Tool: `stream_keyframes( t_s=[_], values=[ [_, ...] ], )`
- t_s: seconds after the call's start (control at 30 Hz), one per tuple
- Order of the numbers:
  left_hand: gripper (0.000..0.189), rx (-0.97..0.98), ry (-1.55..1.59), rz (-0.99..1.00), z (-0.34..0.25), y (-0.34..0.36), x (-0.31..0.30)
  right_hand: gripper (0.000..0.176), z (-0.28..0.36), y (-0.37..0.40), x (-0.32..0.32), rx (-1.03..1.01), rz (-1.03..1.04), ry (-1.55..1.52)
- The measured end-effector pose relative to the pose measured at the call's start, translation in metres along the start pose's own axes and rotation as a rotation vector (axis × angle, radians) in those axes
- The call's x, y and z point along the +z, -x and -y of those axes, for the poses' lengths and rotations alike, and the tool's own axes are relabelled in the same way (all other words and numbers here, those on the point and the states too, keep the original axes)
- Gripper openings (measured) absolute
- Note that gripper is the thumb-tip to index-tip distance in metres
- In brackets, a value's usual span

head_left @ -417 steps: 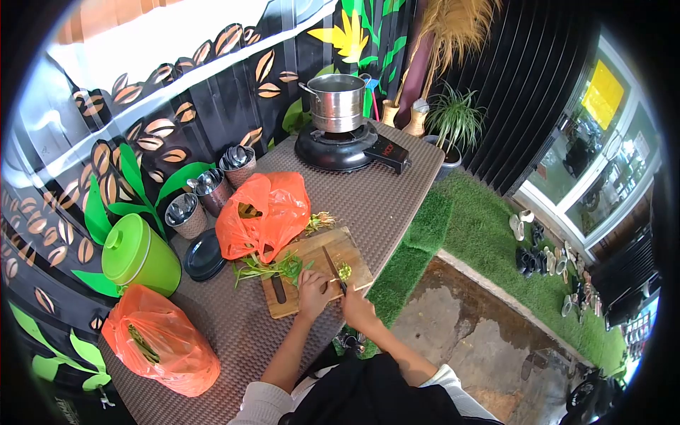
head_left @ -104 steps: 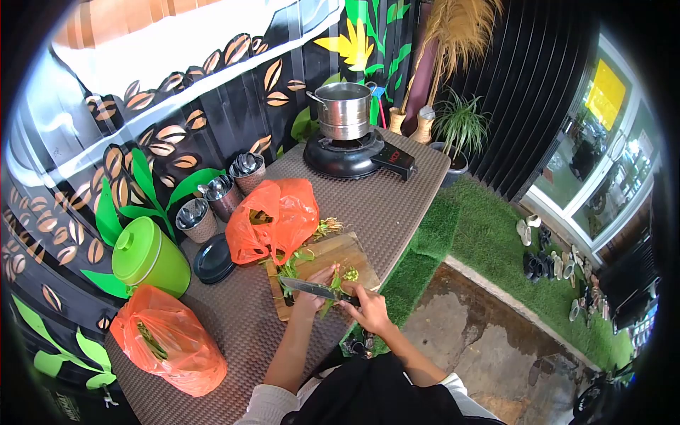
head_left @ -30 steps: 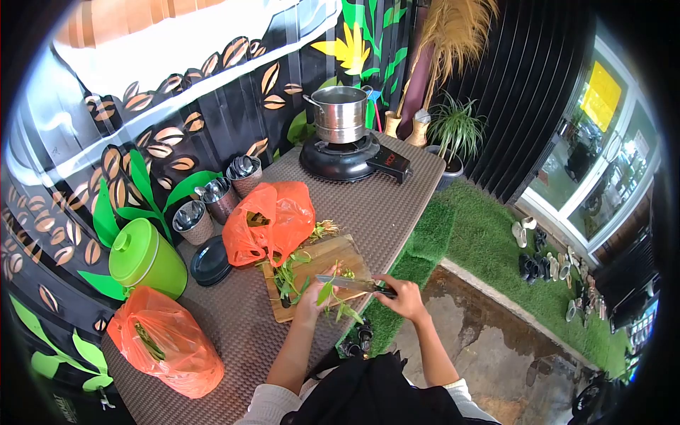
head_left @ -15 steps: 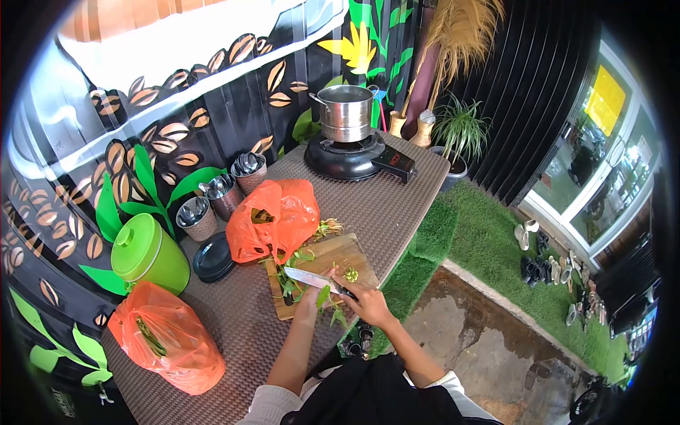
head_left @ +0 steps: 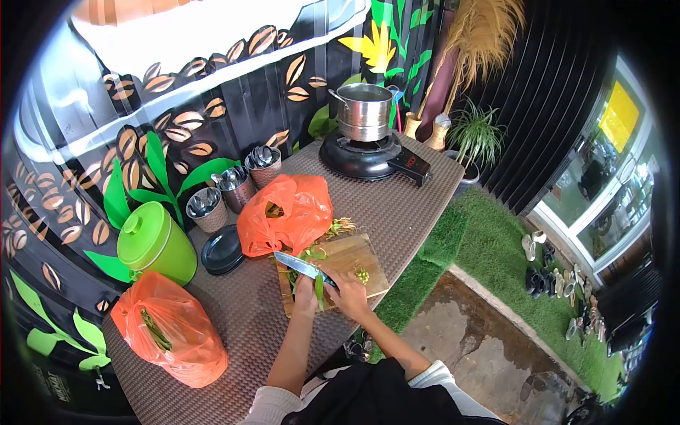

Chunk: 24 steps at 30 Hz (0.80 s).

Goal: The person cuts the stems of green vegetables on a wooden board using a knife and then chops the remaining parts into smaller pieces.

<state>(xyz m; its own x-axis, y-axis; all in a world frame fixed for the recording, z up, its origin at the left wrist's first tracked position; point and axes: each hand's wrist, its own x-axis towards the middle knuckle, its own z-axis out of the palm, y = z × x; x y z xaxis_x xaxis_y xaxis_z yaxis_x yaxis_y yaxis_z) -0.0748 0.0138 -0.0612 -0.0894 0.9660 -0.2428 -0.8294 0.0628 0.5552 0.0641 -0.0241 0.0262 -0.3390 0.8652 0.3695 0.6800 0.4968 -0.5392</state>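
My right hand (head_left: 349, 292) is closed round the handle of a knife (head_left: 301, 265), whose blade points up and left over the wooden cutting board (head_left: 370, 256). Close beside it, my left hand (head_left: 305, 295) is closed on green leafy stems (head_left: 319, 289) at the board's near side. A small heap of chopped green pieces (head_left: 362, 275) lies on the right part of the board. Root ends (head_left: 341, 227) lie just beyond the board. An orange plastic bag (head_left: 294, 212) stands against the board's far left side.
On the brown table (head_left: 262, 312) stand a second orange bag (head_left: 170, 333), a green lidded container (head_left: 157, 244), black plates (head_left: 222, 249) and cutlery cups (head_left: 236, 190). A metal pot (head_left: 365, 113) sits on a black stove (head_left: 360, 157) at the far end.
The view has shifted, so the table appears further right. The knife and my right hand have moved slightly left relative to the board, and my hands are closer together.
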Motion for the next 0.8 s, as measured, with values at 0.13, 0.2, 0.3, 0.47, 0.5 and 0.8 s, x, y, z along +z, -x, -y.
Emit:
stream_keyframes(
  t_s=[0.13,0.2,0.3,0.47,0.5,0.8],
  values=[
    [0.021,0.125,-0.008,-0.065,-0.009,0.006,0.014,0.043,0.002,-0.009,0.015,0.087,-0.003,-0.061],
    [0.021,0.188,0.024,-0.071,-0.009,0.006,0.007,0.041,-0.008,-0.014,0.021,0.161,0.020,-0.168],
    [0.020,0.272,0.018,-0.198,-0.016,0.022,0.029,0.037,-0.037,-0.022,0.047,0.103,-0.046,-0.323],
    [0.012,0.652,-0.194,-0.509,-0.018,0.037,0.054,0.033,-0.025,-0.033,0.024,0.914,0.783,-1.456],
    [0.012,0.652,-0.195,-0.507,-0.021,0.041,0.060,0.037,-0.028,-0.032,0.026,1.013,0.889,-1.706],
    [0.015,0.648,-0.355,-0.353,-0.027,0.043,0.069,0.025,-0.025,-0.007,0.001,0.724,0.442,-1.119]
  ],
)
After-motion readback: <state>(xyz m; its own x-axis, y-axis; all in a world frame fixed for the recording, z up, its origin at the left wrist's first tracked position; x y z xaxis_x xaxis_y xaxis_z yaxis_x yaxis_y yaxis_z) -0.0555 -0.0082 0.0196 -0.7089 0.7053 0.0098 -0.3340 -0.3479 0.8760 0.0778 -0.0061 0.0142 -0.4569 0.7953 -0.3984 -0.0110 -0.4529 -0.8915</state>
